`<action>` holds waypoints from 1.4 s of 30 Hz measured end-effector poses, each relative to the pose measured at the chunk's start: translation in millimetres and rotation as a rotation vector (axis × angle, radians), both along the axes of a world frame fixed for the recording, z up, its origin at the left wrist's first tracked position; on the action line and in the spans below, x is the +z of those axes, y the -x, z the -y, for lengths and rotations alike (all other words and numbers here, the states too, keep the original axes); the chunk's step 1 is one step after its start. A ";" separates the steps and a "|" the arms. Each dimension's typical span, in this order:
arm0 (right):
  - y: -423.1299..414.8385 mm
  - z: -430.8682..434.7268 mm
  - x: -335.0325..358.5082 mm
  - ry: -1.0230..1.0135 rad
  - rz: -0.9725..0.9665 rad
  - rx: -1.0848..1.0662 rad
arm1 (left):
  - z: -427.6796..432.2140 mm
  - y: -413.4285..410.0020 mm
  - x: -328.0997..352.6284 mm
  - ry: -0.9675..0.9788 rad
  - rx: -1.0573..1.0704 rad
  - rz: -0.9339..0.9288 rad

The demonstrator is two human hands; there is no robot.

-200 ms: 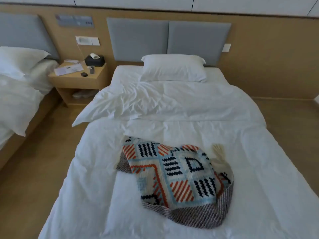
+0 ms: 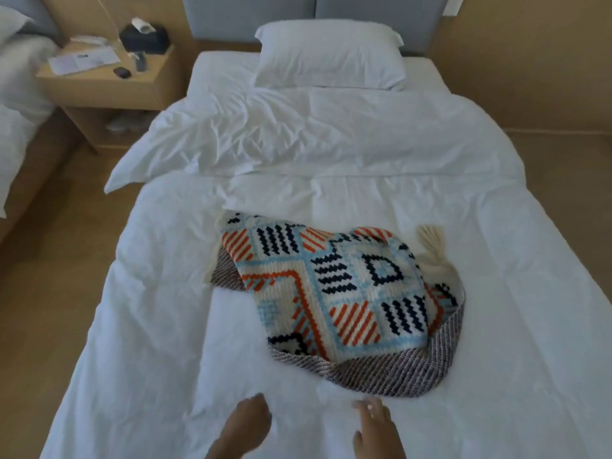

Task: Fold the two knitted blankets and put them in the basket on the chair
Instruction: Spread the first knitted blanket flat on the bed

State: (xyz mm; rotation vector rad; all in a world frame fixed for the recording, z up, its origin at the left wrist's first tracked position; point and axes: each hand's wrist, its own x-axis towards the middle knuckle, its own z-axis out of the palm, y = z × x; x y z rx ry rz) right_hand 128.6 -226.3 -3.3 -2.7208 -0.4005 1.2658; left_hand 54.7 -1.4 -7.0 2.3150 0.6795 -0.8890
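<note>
A knitted blanket (image 2: 334,293) with orange, navy and light blue patterns lies crumpled in the middle of the white bed (image 2: 149,326); its grey striped underside (image 2: 390,372) shows along the near edge and a cream tassel (image 2: 430,241) sticks out on the right. My left hand (image 2: 246,425) and my right hand (image 2: 376,429) hover over the duvet at the bottom of the view, just short of the blanket, both empty with fingers apart. No second blanket, basket or chair is in view.
A white pillow (image 2: 328,58) lies at the head of the bed. A wooden nightstand (image 2: 109,84) with papers and a black tissue box (image 2: 142,38) stands to the left, with another bed (image 2: 16,104) beyond it. Floor runs along both sides.
The view has moved closer and tipped down towards the bed. Both my hands have come into view at the bottom edge.
</note>
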 end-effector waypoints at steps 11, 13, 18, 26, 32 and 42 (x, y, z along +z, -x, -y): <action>-22.0 -90.2 -71.5 -0.209 0.476 0.242 | 1.2 -74.6 -77.7 -0.391 -0.154 0.458; -12.9 -80.4 -73.1 -0.209 0.423 0.277 | -0.2 -72.6 -81.3 -0.417 -0.244 0.446; -2.2 -37.1 -57.5 -0.129 0.238 0.207 | 2.8 -68.8 -81.7 -0.373 -0.374 0.594; -1.2 42.5 -53.0 0.143 0.251 0.185 | 45.9 -32.5 -61.6 -0.159 -0.443 0.433; 8.0 53.6 -43.6 0.152 0.323 0.233 | 77.5 12.2 -43.8 -0.066 -0.438 0.211; 42.5 31.5 -45.3 -0.290 0.463 0.451 | 69.9 48.5 -35.1 -0.432 -0.356 0.252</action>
